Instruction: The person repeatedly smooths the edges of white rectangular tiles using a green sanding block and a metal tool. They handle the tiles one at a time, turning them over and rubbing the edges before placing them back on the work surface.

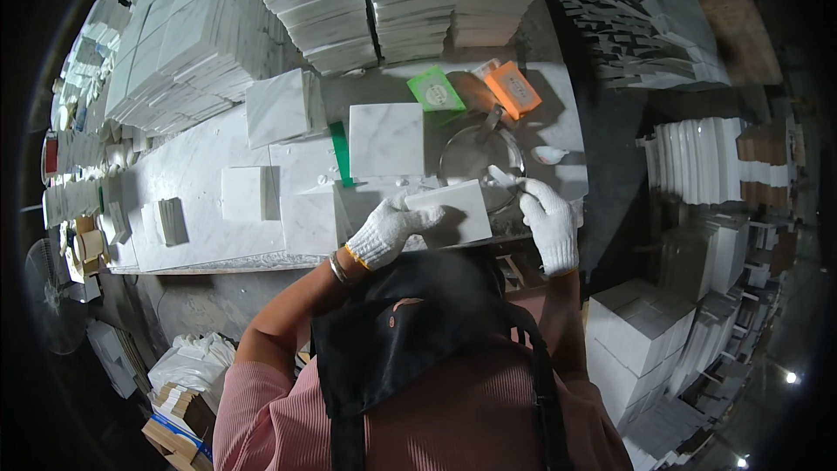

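Far left on the bench (187,176): tall tile stacks (187,35) at the back, a narrow block of small pieces (159,223) near the front, then a small tile stack (242,194). Next, larger square tiles (279,109) stacked behind, another tile pile (309,220) nearer the person. Green strip (341,153) lies just left of a veined square tile (386,139). Left hand (390,228), white knit glove, closed on the left end of a white tile (458,216), thumb over the top face; that tile sits at the bench's near edge, in front of the person. Can't tell if it's resting on anything. Green box (436,93) behind; round metal pan (466,161) just beyond the tile's right end. Right hand (549,214), also gloved, fingers mostly curled, pinching a small pale tool (500,176) over the pan; exact type unclear. Orange box (513,90) behind the pan, white spoon (550,154) right of it. Far right, off the bench: stacked white blocks (641,340).
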`<state>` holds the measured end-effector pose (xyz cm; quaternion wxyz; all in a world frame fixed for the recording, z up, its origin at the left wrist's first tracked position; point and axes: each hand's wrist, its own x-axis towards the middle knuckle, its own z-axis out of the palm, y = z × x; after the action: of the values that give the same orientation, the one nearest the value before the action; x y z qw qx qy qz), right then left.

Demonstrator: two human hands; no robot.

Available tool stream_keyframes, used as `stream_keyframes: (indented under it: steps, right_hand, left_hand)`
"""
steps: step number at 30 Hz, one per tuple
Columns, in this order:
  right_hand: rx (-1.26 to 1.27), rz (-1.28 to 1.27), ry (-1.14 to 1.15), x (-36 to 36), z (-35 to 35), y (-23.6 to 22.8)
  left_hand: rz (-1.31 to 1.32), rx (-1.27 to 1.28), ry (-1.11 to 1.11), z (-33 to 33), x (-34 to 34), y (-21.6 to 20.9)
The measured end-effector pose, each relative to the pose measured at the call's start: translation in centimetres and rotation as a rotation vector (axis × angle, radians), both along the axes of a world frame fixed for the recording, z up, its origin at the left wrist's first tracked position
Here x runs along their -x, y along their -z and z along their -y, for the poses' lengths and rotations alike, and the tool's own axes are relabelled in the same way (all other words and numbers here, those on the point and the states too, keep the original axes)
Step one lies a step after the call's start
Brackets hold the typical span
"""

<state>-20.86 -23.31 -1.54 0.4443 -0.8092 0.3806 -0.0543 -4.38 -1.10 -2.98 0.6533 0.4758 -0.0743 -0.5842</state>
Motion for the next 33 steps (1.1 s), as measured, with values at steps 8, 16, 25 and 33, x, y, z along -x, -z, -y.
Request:
stream_keyframes:
  steps: [8,16,25,33]
  right_hand:
    - [-0.187,0.13,-0.013,-1.9,1.4,0.8]
    - [-0.321,0.074,-0.05,-3.0,1.5,0.5]
    - [-0.482,0.0,0.16,-2.1,0.7,-4.0]
    - [-0.491,0.131,0.131,-1.6,-0.4,-5.7]
  left_hand:
    - [0.003,-0.024,-0.003,0.1,0.0,2.3]
    - [0.23,-0.086,0.058,-0.1,-0.5,2.8]
    - [0.236,-0.127,0.061,0.3,-0.5,2.1]
    - [0.107,-0.078,0.054,0.8,-0.4,2.9]
